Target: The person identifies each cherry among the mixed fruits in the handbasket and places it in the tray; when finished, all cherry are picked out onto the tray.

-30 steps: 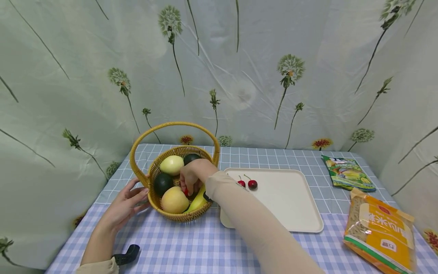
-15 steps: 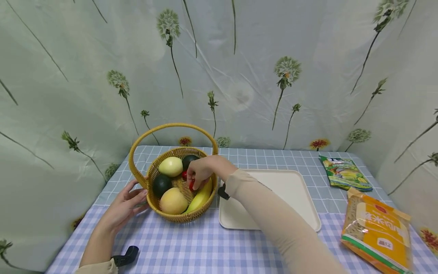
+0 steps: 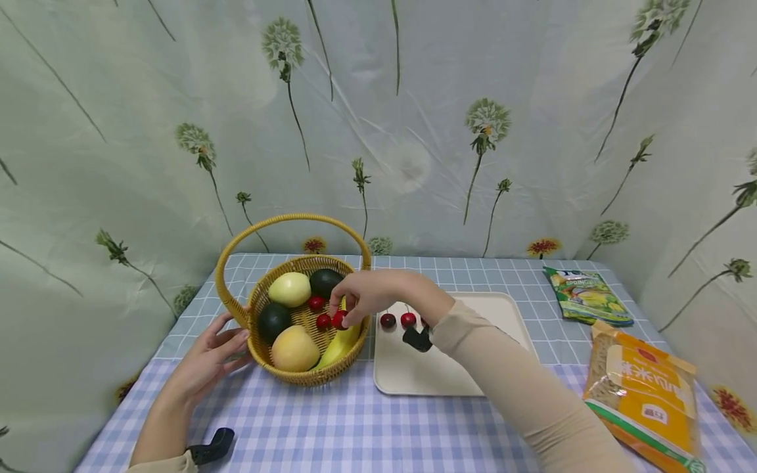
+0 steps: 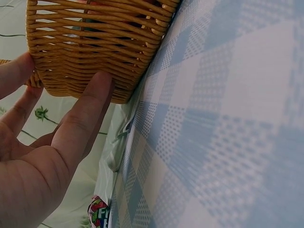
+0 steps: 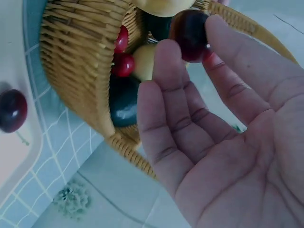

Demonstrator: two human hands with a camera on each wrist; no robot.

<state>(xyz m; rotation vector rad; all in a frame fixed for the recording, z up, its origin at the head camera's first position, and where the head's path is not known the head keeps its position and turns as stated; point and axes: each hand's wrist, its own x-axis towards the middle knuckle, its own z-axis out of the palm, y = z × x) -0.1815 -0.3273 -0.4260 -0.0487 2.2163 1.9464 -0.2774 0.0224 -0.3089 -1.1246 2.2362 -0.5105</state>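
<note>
Cherry [image 3: 340,320], red and round, sits pinched in the fingertips of the right hand [image 3: 369,295], over the right part of the wicker basket [image 3: 307,379]; the right wrist view shows it dark between them. The left hand [image 3: 215,355] grasps nothing: its fingers are extended and rest against the basket's left side. The basket stands on the desk [image 3: 296,433], towards its far left corner, with its handle [image 3: 296,217] arching upright. Inside lie two loose cherries [image 3: 323,321], a pale green fruit [image 3: 290,290], two dark green fruits [image 3: 273,322], a yellow-orange fruit [image 3: 295,349] at the near left, and a banana [image 3: 336,348] along the near right wall. Just right of the basket, a cream tray [image 3: 408,378] lies flat on the desk; near its left end are more cherries [image 3: 388,320], one partly hidden by a black wrist device [image 3: 417,339]. Near the desk's far right corner lies a green packet [image 3: 587,295], and just beside it, closer along the right edge, an orange bag [image 3: 641,394]. Checked cloth [image 3: 266,401] covers the nearer part of the desk; a patterned curtain [image 3: 414,131] hangs behind the far edge.
</note>
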